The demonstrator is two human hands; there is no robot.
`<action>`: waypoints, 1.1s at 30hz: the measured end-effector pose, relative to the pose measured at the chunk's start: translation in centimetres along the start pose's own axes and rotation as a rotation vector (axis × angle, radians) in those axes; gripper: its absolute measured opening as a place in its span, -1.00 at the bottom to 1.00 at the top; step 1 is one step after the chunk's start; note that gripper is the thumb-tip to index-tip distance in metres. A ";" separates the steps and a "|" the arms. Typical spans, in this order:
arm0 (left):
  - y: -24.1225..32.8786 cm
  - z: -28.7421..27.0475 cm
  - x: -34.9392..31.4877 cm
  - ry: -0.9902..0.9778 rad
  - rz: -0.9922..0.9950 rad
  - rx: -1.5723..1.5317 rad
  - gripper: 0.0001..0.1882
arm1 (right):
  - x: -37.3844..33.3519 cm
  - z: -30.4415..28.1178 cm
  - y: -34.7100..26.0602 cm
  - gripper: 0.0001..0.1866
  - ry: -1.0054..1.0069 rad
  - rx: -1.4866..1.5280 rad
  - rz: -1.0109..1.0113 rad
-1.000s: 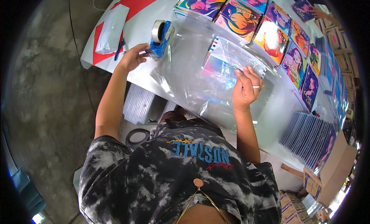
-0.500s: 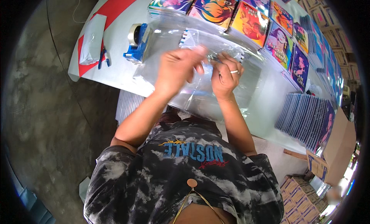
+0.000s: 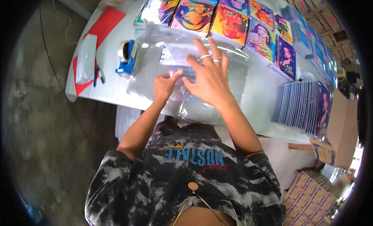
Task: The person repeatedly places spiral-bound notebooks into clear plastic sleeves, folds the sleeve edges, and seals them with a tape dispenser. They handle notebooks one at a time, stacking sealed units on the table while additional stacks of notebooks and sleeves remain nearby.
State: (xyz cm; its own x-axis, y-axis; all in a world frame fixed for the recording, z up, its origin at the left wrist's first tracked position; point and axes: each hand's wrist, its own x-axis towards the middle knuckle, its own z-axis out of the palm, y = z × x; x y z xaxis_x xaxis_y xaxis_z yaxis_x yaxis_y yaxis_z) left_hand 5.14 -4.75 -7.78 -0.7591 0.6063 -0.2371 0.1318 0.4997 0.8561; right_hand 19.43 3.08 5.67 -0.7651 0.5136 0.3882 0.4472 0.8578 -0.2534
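A spiral-bound notebook lies under clear plastic film on the white table, with its pale face partly showing. My left hand is closed at the near side of this notebook, thumb and forefinger pinching the film. Spread flat across the film and notebook, my right hand has its fingers apart and wears rings. It covers much of the notebook. To the left of both hands stands a blue tape dispenser with a roll of tape.
Stacks of colourful notebooks line the far side. A row of spiral notebooks stands at right beside an open cardboard box. At left are red sheets, a white packet and a blue cutter.
My right hand has opened from a curled grip and spread over the wrapped notebook. My left hand has dropped nearer to me, and its fingers have come together on the film.
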 end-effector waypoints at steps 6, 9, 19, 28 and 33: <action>-5.1 -1.5 6.1 -0.171 0.675 0.215 -0.03 | 1.5 2.6 1.5 -0.26 0.042 0.190 0.109; 0.5 -2.9 6.9 -0.547 0.718 0.060 -0.20 | -1.2 0.1 2.5 -0.23 0.149 0.215 0.204; 35.1 11.3 -8.1 -0.791 1.763 -0.046 -0.32 | -17.0 -26.8 8.1 -0.20 0.666 -0.323 0.118; 35.2 30.6 -12.2 -0.933 1.888 -0.131 -0.30 | -29.9 -24.5 18.6 -0.40 0.472 -0.366 0.412; 35.7 34.0 -12.7 -0.882 1.172 -0.564 -0.50 | -32.1 -23.8 23.4 -0.57 1.189 -0.062 0.628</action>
State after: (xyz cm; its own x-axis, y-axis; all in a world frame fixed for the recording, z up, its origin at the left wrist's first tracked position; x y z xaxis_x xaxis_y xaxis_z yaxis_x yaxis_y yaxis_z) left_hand 41.17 26.37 10.21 0.2146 0.7328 0.6457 -0.0412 -0.6537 0.7556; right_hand 65.48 7.13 8.40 0.4244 0.4961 0.7575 0.6151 0.4560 -0.6432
